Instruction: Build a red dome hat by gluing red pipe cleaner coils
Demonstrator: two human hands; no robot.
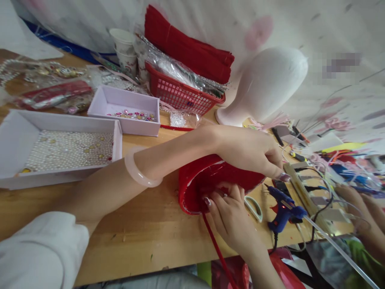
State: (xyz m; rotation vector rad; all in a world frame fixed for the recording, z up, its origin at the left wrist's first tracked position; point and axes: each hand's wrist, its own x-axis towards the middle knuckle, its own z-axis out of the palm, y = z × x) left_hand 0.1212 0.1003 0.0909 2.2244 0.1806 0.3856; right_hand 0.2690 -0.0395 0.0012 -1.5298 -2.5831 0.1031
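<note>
A red, shiny, bowl-shaped piece (pixel 188 184) lies on its side on the table, with whitish marks along its rim. My right hand (pixel 231 212) is closed at its lower rim, fingertips inside the opening. From that rim a narrow red strip (pixel 215 241) trails down past the table edge. My left arm crosses above the piece, and my left hand (pixel 249 148) hangs over its far side. The thumb is stretched out toward a blue glue gun (pixel 282 206), apart from it; the other fingers are bent and partly hidden. Scissors (pixel 254 208) lie partly behind my right hand.
White boxes hold pearl beads (pixel 72 148) and gems (pixel 135 115). Behind stand a red basket (pixel 180 94), paper cups (pixel 124 52) and a white mannequin head (pixel 267 80). A power strip (pixel 300 192) with cables lies at right, near another person's hand (pixel 350 196). A clear glue stick (pixel 337 245) extends from the gun.
</note>
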